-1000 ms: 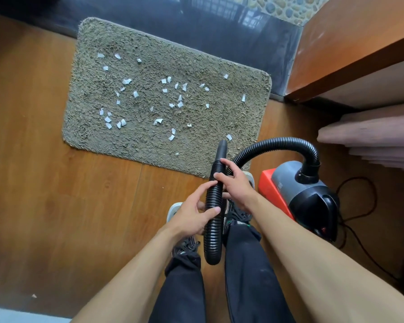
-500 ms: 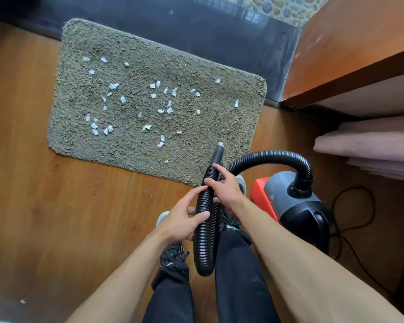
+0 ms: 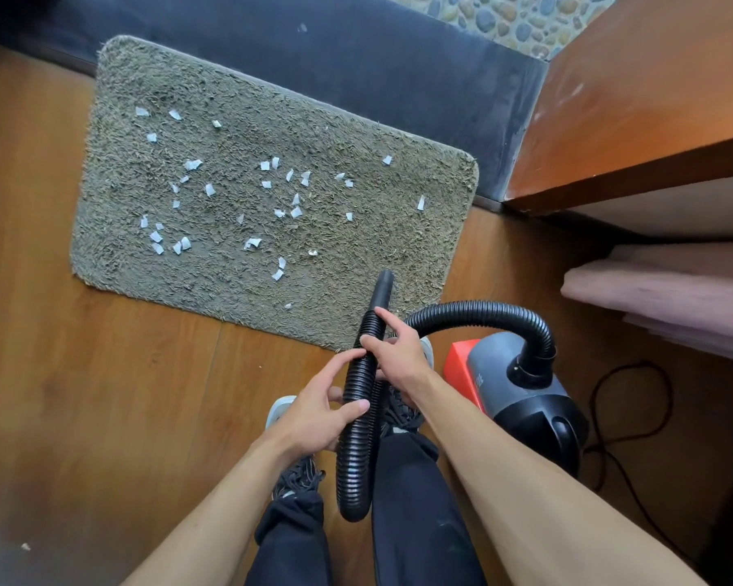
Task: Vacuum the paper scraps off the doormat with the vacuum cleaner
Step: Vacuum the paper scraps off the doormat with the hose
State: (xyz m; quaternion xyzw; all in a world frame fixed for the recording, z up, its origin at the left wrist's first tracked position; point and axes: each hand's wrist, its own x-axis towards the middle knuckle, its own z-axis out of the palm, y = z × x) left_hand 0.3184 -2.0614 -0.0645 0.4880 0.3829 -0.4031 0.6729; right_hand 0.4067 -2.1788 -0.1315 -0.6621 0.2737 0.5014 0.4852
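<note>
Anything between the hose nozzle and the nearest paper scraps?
Only bare doormat separates the nozzle from those scraps, per the head view.

The doormat (image 3: 314,120) is made of rough, shaggy cloth pile, matt throughout. The paper scraps (image 3: 192,164) are seen as thin, matt white bits. The hose (image 3: 358,416) is formed of ribbed black plastic with a faint gloss, its nozzle (image 3: 382,289) smooth. The vacuum cleaner (image 3: 538,416) is cased in smooth, glossy plastic. The floor (image 3: 102,395) is laid in smooth wood with a soft sheen.
</note>
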